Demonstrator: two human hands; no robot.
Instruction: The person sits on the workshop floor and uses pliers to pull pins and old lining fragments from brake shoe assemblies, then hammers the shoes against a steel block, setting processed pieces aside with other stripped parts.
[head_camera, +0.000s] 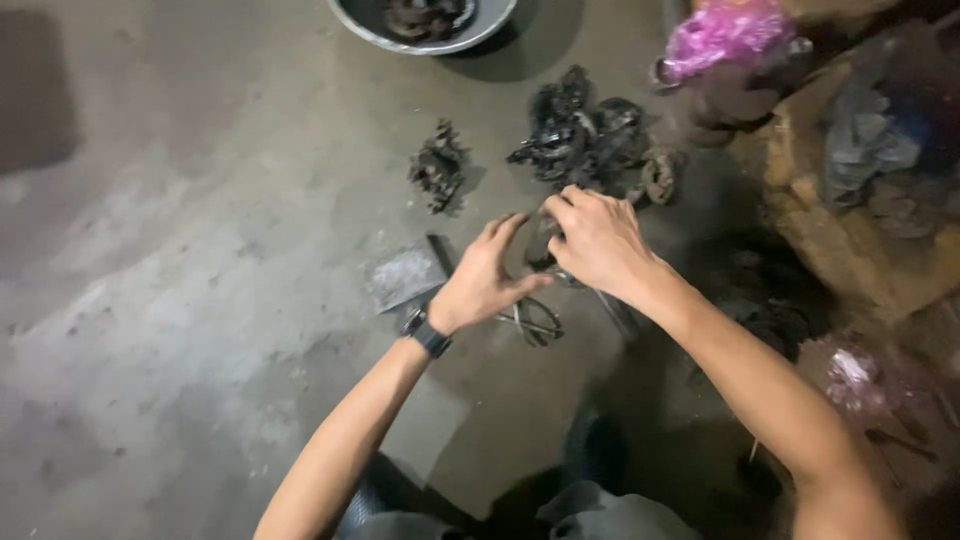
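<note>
My left hand (483, 278), with a dark watch on its wrist, has its fingers spread and cupped beside a small dark greasy metal part (540, 243). My right hand (595, 240) is closed on that part from the right, just above the concrete floor. Right behind my hands lies a large heap of black oily metal parts (590, 140). A smaller dark clump (438, 166) lies to the heap's left. Under my hands thin metal rings and rods (535, 320) rest on the floor.
A grey round metal basin (420, 30) holding dark parts stands at the top edge. A flat grey metal piece (405, 277) lies left of my left hand. Pink plastic wrap (722, 35) and dirty clutter fill the right side. My knees show at the bottom.
</note>
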